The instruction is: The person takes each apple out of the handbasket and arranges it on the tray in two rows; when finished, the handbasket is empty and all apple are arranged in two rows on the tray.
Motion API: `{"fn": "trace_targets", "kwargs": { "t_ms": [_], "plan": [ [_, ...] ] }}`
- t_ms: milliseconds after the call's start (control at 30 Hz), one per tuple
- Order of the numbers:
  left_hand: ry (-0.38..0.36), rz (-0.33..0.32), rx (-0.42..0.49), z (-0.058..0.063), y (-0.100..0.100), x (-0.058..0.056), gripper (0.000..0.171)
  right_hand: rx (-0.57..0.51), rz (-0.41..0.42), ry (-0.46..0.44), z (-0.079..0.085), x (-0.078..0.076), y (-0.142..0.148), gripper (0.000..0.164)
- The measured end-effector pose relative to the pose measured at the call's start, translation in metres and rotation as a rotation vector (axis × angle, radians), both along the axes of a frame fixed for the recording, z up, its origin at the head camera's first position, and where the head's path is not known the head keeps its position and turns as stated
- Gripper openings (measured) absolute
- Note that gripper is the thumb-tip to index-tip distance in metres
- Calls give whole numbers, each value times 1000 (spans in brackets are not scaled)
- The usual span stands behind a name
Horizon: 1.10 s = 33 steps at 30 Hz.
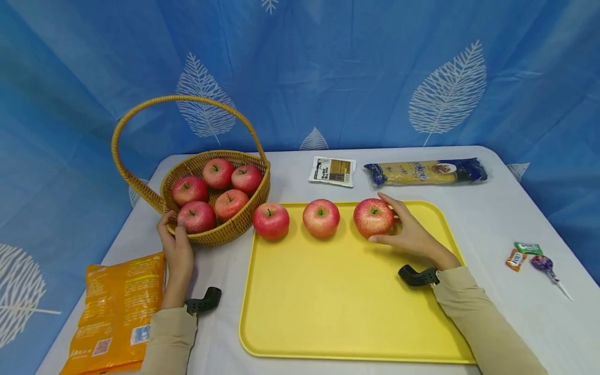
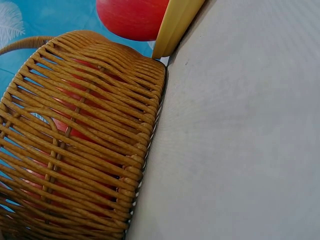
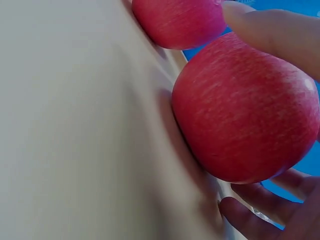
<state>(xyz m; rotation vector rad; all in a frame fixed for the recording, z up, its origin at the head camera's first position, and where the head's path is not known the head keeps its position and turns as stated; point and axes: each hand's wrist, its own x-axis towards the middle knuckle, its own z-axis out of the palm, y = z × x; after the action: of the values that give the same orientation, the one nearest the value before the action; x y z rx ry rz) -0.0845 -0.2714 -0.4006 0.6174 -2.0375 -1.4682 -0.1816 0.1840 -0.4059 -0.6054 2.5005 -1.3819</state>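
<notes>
My left hand (image 1: pixel 177 255) holds the near-left rim of a wicker basket (image 1: pixel 234 229), its thumb by the nearest apple (image 1: pixel 197 217). Several red apples lie inside; the left wrist view shows the basket's woven side (image 2: pixel 85 130). Three more apples form a row along the far edge of a yellow tray (image 1: pixel 328 302): a left one (image 1: pixel 271 221), a middle one (image 1: pixel 321 219) and a right one (image 1: pixel 373 217). Around the right apple (image 3: pixel 245 110), which sits on the tray, my right hand (image 1: pixel 412 234) spreads its thumb and fingers. Whether they press on it is hard to tell.
An orange bag (image 1: pixel 117 312) lies beside the left forearm. Behind the tray are a small white-and-brown packet (image 1: pixel 333 171) and a long blue-and-yellow package (image 1: pixel 426 172). Two wrapped candies (image 1: pixel 516 259) and a lollipop (image 1: pixel 544 264) lie at the right. Blue curtain surrounds the table.
</notes>
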Motion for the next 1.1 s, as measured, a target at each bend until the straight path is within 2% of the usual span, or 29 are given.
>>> {"fn": "trace_targets", "kwargs": {
  "t_ms": [200,400,733,867,1100],
  "plan": [
    [-1,8,5,1,1,2,40,18,-19,23,4,1,2,89],
    [11,17,10,0,2,2,40,-51,-6,149,13,5,9,78],
    [-9,13,2,-1,2,2,41,-26,-87,303,29,18,12,68],
    [-10,13,6,0,1,1,41,-3,-58,347,33,20,4,65],
    [-22,11,11,3,1,1,42,-5,27,376,51,22,-26,61]
  ]
}}
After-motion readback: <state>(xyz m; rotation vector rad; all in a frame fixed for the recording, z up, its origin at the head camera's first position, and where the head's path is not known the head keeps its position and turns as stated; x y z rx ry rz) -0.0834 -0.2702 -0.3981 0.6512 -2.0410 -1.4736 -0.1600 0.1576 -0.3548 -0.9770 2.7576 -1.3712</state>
